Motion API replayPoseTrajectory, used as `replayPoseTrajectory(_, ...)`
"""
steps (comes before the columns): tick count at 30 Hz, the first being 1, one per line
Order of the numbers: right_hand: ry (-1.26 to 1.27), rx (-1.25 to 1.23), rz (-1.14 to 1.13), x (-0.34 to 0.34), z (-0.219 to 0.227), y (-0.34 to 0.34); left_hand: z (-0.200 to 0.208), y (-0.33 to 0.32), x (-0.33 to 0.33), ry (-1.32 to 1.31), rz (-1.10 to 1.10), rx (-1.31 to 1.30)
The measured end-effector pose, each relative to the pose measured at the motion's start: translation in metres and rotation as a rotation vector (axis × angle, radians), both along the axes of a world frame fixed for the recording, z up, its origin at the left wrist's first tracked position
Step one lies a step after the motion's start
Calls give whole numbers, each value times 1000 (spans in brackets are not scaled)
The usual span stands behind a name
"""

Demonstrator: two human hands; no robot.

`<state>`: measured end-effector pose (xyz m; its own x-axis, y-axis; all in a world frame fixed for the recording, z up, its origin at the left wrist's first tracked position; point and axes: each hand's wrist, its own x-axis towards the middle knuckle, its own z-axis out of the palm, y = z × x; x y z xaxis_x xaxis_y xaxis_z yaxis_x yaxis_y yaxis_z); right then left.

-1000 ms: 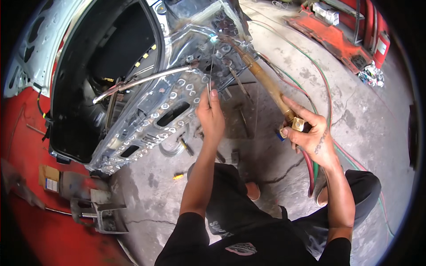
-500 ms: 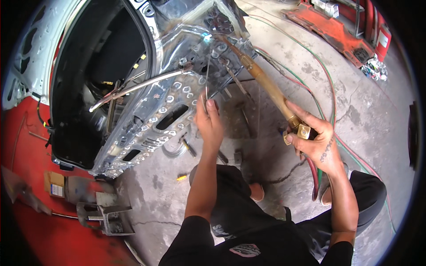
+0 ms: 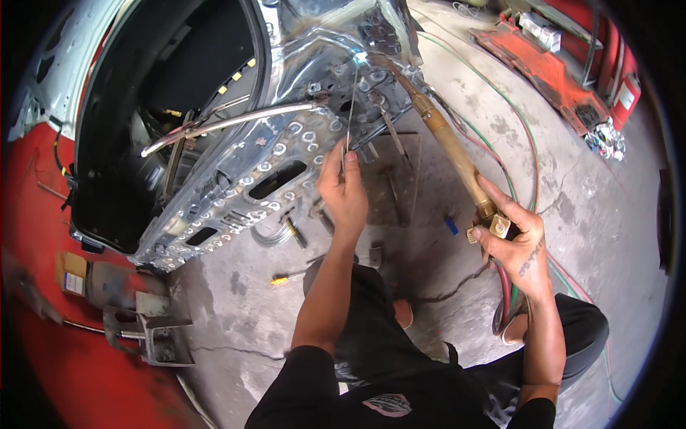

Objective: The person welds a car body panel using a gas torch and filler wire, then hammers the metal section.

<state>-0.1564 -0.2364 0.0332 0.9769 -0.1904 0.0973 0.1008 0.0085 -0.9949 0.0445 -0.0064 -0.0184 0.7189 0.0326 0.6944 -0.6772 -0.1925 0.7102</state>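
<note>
The right hand (image 3: pixel 518 243) has its fingers clamped around the valve end of a brass torch (image 3: pixel 451 154), with red and green hoses (image 3: pixel 506 286) hanging below. The torch's long axis slants up and to the left, its narrow tip pointing at a bright spot (image 3: pixel 359 57) on the metal panel (image 3: pixel 268 168). The left hand (image 3: pixel 344 193) pinches a thin rod (image 3: pixel 352 100) between its fingers; the rod runs nearly upright, its upper end at that spot. Beyond the panel's left edge opens a dark-lined compartment (image 3: pixel 193 71), with slim metal bars inside. To the left, a cardboard box (image 3: pixel 73 274) stands near red surfacing; I cannot tell its contents. Farther off, at right, is a red extinguisher (image 3: pixel 626 99).
</note>
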Motion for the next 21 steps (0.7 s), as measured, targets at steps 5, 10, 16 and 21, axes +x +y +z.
replayPoseTrajectory(5,-67,-91,-25,-2,-3,-1,1,-5,3,-46,-7,-2)
replayPoseTrajectory(10,-110,-149,-35,-5,-1,0,0,-3,3,12,-23,-23)
replayPoseTrajectory(16,-84,-96,-30,-4,-7,1,3,-3,1,70,-53,-57)
replayPoseTrajectory(21,-91,-147,-41,-3,-2,2,-1,-3,5,64,-62,-76)
